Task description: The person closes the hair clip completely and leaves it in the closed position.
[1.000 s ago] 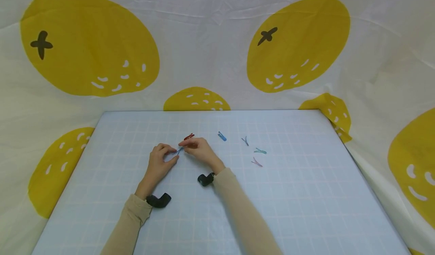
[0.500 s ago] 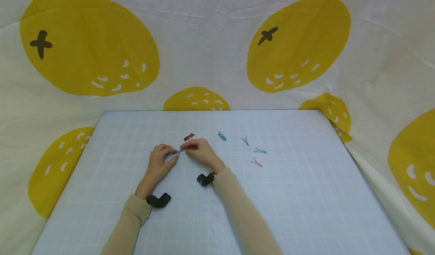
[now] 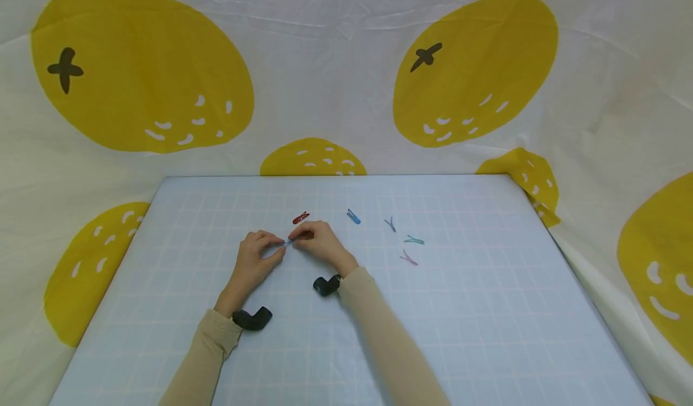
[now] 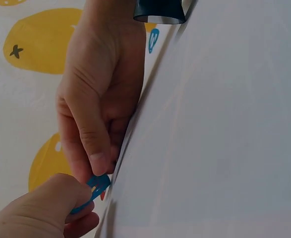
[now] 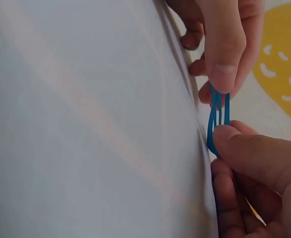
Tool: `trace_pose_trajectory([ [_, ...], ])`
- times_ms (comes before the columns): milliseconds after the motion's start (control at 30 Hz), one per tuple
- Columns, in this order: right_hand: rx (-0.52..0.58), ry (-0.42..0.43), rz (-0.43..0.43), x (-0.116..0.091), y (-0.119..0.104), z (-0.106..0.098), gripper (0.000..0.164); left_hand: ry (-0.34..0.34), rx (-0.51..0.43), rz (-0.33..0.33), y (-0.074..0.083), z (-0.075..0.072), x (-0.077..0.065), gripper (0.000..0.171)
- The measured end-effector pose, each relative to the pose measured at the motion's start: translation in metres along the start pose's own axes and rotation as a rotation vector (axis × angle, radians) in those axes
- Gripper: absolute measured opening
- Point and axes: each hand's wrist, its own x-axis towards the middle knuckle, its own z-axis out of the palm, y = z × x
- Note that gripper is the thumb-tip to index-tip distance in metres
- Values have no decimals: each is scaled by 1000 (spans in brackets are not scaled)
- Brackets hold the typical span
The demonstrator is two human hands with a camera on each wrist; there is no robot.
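Note:
A blue snap hair clip (image 5: 227, 110) is held between both hands, a little above the table. My left hand (image 3: 255, 255) pinches one end of it between thumb and fingers; my right hand (image 3: 319, 242) pinches the other end. Seen from the right wrist, the clip's slim bars lie close together. In the left wrist view, part of the blue clip (image 4: 100, 184) shows between the fingertips, and the rest is covered. Just beyond the hands lies a red hair clip (image 3: 301, 218).
To the right on the pale grid-patterned table (image 3: 487, 310) lie a blue clip (image 3: 354, 216), a dark bluish clip (image 3: 390, 224), a green clip (image 3: 414, 239) and a pink clip (image 3: 409, 257). Some are spread in a V. Patterned cloth (image 3: 325, 81) hangs behind the table.
The held clip, spread in a V a second ago, now looks narrow and flat. My right fingers have shifted slightly, uncovering more of the red clip; my left hand has barely moved.

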Motion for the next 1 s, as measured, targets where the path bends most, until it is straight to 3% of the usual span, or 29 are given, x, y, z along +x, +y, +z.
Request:
trace_pose_trajectory([
  [433,-11,13,-15,-2,2,-1,8,8,13,6,4,0,1,15],
  [733,19,34,-36,-8,-2,-9,10,-38,-89,-195,23,-3,9,14],
  [1000,62,48,-41,-19,-12,-22,10,-88,-139,-308,42,-2,17,11],
])
